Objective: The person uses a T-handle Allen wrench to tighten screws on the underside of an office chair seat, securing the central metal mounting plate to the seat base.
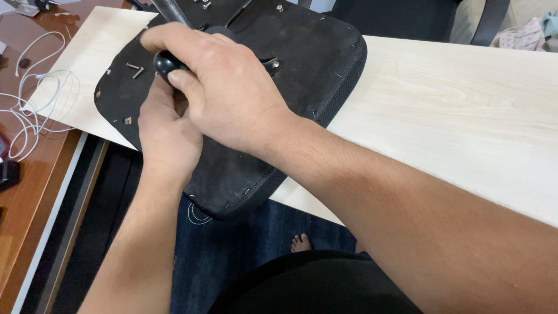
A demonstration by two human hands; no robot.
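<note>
We see an upturned black chair seat cushion (302, 64) lying on a pale wooden board (465, 110) that serves as the tabletop, with the cushion's near corner hanging over the board's front edge. Our right hand (224, 87) comes in from the lower right and lies across the middle of the cushion, its fingers (174, 40) curled over the rounded black handle of a tool (165, 63); the handle's ball end peeks out beside the thumb, and a dark shaft runs up from the hand toward the top edge of the view. Our left hand (165, 136) sits just beneath the right, resting on the cushion's underside, its fingers tucked up under the right palm, so we cannot tell whether they are spread or pinching anything. Two loose screws (135, 69) lie on the black fabric just left of the handle, and more small screws sit at the cushion's far edge. Small metal staples dot the rim of the fabric. To the left, a white cable (35, 99) loops over a brown wooden desk (29, 197). Behind the board stands a black chair part (407, 17). A bare foot (300, 242) shows below on a dark blue floor covering.
</note>
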